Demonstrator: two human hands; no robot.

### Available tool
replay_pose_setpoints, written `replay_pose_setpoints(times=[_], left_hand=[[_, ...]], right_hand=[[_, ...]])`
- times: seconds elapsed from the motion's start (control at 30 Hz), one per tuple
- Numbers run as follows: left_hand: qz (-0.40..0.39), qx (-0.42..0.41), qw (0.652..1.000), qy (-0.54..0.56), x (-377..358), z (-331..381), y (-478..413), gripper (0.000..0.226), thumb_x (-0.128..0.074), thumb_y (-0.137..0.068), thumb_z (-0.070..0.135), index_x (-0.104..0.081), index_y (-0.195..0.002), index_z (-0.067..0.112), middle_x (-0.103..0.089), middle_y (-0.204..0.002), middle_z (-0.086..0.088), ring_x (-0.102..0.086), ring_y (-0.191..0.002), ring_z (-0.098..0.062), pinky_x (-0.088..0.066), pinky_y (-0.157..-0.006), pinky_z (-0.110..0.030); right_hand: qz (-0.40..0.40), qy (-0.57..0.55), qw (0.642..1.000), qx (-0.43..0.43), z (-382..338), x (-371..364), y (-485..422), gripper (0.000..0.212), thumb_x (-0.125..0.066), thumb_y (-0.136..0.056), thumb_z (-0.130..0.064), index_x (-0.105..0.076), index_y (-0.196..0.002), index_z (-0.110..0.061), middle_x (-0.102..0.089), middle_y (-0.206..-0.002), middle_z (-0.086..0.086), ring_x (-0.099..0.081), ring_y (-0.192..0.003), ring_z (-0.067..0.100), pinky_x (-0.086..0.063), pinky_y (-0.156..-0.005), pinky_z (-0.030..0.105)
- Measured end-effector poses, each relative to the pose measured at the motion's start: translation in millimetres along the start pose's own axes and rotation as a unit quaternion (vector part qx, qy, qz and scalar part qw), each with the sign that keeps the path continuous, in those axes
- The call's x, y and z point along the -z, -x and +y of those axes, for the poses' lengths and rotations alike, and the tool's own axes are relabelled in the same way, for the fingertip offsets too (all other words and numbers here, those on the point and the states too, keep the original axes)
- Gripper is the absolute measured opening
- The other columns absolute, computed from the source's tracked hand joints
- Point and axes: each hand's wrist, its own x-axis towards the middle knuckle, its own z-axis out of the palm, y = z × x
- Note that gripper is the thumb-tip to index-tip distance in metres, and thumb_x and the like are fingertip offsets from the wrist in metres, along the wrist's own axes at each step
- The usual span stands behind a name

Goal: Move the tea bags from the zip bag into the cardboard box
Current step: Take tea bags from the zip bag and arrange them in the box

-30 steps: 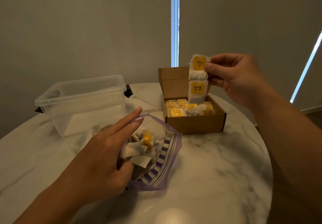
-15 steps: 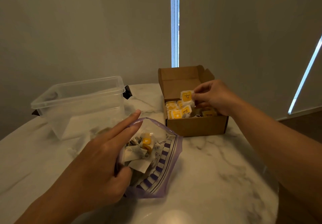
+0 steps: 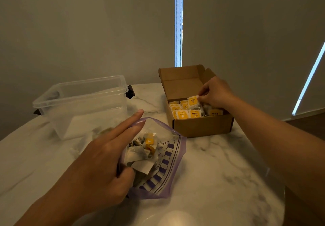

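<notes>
A purple-edged zip bag (image 3: 165, 169) lies open on the marble table, with several tea bags (image 3: 149, 144) inside. My left hand (image 3: 103, 157) holds its near edge between thumb and fingers, the index finger stretched along the opening. The open cardboard box (image 3: 202, 126) stands behind it to the right, holding several yellow-tagged tea bags (image 3: 181, 114). My right hand (image 3: 215, 92) is inside the box and pinches a tea bag (image 3: 192, 101) at its top corner, set among the others.
A clear plastic tub (image 3: 82, 101) with dark clips stands at the back left. The round marble table (image 3: 219, 173) curves away at the right and near edges. Blinds and a bright window slit are behind.
My right hand came down from above the box with the tea bags and now sets one among those in the box. The left hand stayed on the zip bag.
</notes>
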Motion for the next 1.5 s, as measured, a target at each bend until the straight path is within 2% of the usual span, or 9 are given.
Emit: replay_pose_setpoints(times=[0.27, 0.33, 0.43, 0.57, 0.7, 0.87, 1.03, 1.23, 1.5], left_hand=[[-0.001, 0.008, 1.0, 0.018, -1, 1, 0, 0.087, -0.057, -0.066, 0.016, -0.039, -0.151, 0.024, -0.025, -0.159, 0.024, -0.03, -0.117, -0.025, -0.041, -0.065, -0.009], [0.0, 0.006, 1.0, 0.017, 0, 2, -1, 0.086, -0.057, -0.067, 0.015, -0.039, -0.151, 0.021, -0.025, -0.16, 0.021, -0.025, -0.12, -0.023, -0.05, -0.07, -0.018], [0.003, 0.009, 1.0, 0.023, -1, 2, -2, 0.084, -0.057, -0.068, 0.014, -0.04, -0.151, 0.017, -0.027, -0.16, 0.016, -0.021, -0.123, -0.017, -0.041, -0.071, -0.001], [0.002, 0.012, 1.0, 0.005, -3, 2, -3, 0.084, -0.057, -0.068, 0.015, -0.041, -0.15, 0.016, -0.028, -0.16, 0.015, -0.027, -0.119, -0.028, -0.04, -0.069, -0.002], [0.006, 0.021, 1.0, 0.011, -1, 4, -3, 0.085, -0.058, -0.067, 0.016, -0.04, -0.151, 0.015, -0.028, -0.161, 0.012, -0.03, -0.117, -0.032, -0.057, -0.08, -0.034], [0.011, 0.009, 1.0, 0.021, -1, 2, -3, 0.082, -0.053, -0.069, 0.018, -0.041, -0.15, 0.014, -0.03, -0.16, 0.01, -0.038, -0.121, -0.026, -0.039, -0.082, -0.004], [0.009, 0.016, 0.999, 0.037, -1, 2, -3, 0.081, -0.053, -0.069, 0.017, -0.043, -0.149, 0.013, -0.03, -0.16, 0.011, -0.042, -0.117, -0.026, -0.036, -0.079, 0.002], [0.013, 0.014, 0.999, 0.041, 0, 3, -1, 0.083, -0.054, -0.068, 0.015, -0.042, -0.15, 0.016, -0.028, -0.16, 0.014, -0.049, -0.131, -0.011, -0.046, -0.1, -0.026], [0.008, 0.019, 0.999, 0.025, -2, 3, -3, 0.084, -0.054, -0.066, 0.014, -0.043, -0.149, 0.016, -0.027, -0.16, 0.017, -0.029, -0.117, -0.024, -0.04, -0.062, -0.001]], right_hand=[[0.079, -0.108, 0.989, 0.059, -27, 26, 67, 0.011, -0.075, -0.083, -0.02, -0.075, -0.094, -0.02, -0.067, -0.081, -0.013, -0.065, -0.075, 0.003, -0.047, -0.061, 0.01], [0.06, -0.176, 0.978, 0.091, -44, 31, 102, 0.01, -0.076, -0.081, -0.022, -0.075, -0.09, -0.026, -0.067, -0.079, -0.017, -0.066, -0.074, 0.001, -0.053, -0.062, 0.012], [-0.036, -0.24, 0.957, 0.157, -72, 36, 151, 0.015, -0.075, -0.079, -0.023, -0.071, -0.088, -0.034, -0.068, -0.081, -0.018, -0.066, -0.082, -0.003, -0.054, -0.067, 0.011], [-0.149, -0.144, 0.941, 0.267, -99, 14, 180, 0.022, -0.076, -0.081, -0.024, -0.073, -0.103, -0.028, -0.068, -0.09, -0.018, -0.064, -0.082, -0.002, -0.055, -0.073, 0.014], [-0.178, 0.025, 0.916, 0.359, -112, -17, 174, 0.034, -0.071, -0.086, -0.022, -0.065, -0.12, -0.022, -0.063, -0.114, 0.0, -0.059, -0.102, 0.015, -0.054, -0.083, 0.031], [-0.149, 0.062, 0.891, 0.425, -116, -31, 172, 0.026, -0.07, -0.085, -0.013, -0.066, -0.111, -0.013, -0.063, -0.105, 0.007, -0.058, -0.097, 0.024, -0.046, -0.069, 0.03], [-0.109, 0.029, 0.899, 0.422, -112, -36, 176, 0.021, -0.076, -0.08, -0.011, -0.073, -0.1, -0.011, -0.068, -0.094, 0.007, -0.064, -0.087, 0.025, -0.056, -0.065, 0.037], [-0.1, -0.067, 0.925, 0.36, -104, -30, 180, 0.016, -0.069, -0.087, -0.013, -0.073, -0.102, -0.016, -0.071, -0.098, 0.004, -0.065, -0.091, 0.017, -0.057, -0.075, 0.036], [-0.116, -0.282, 0.926, 0.221, -95, -14, 179, 0.018, -0.072, -0.085, -0.012, -0.075, -0.101, -0.02, -0.072, -0.089, -0.011, -0.069, -0.082, 0.002, -0.057, -0.072, 0.018]])
